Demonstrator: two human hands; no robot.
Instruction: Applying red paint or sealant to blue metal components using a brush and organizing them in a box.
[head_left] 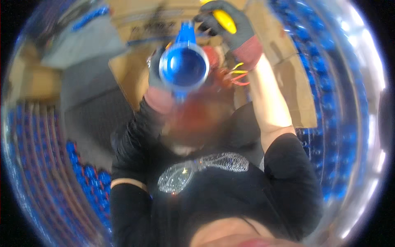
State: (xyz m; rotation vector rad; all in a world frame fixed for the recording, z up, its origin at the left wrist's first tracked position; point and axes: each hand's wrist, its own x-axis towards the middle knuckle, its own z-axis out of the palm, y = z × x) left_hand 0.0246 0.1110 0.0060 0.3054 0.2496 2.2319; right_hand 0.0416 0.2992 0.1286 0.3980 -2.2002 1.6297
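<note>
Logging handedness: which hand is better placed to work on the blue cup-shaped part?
Probably the right hand: it grips the yellow tool just beyond the blue part, which the left hand holds.

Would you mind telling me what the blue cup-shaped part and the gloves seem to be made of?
The blue cup-shaped part looks like moulded plastic: uniform colour, glossy highlights on its rim. The gloves, on the right hand and left hand, look like dark knit fabric with reddish cuffs; any coating is too blurred to tell.
</note>
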